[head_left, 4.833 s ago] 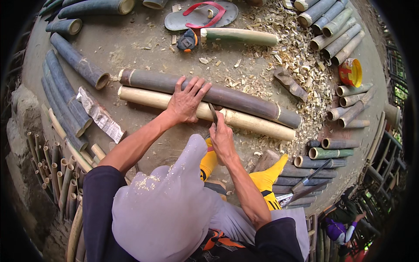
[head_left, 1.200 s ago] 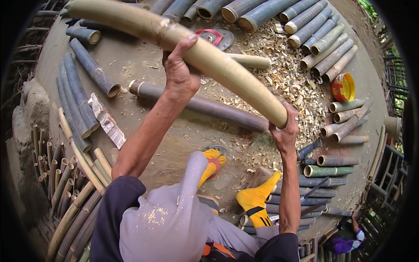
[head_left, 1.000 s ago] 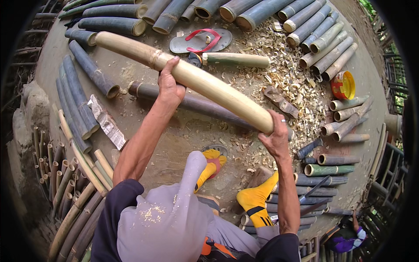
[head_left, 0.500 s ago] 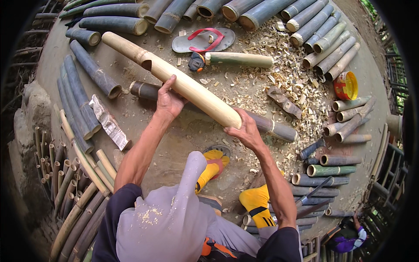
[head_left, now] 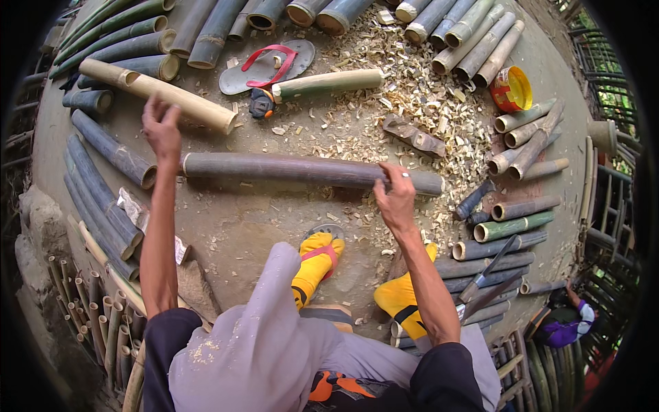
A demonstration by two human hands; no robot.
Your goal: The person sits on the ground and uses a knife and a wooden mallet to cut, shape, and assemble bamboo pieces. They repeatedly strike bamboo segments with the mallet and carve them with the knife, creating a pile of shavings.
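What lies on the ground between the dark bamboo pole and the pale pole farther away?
In the head view, mostly bare dirt with a few scattered shavings separates the dark pole from the pale pole; the left hand hovers there.

A long pole lies crosswise on the ground, straight ahead of the person. The right hand rests on its right part; the left hand hangs open above its left end, just near a shorter pole lying behind and to the left. Behind the long pole lie a sandal and a short stick (shavings spread to their right). A cup sits far right. Both feet rest nearer the person than the long pole.
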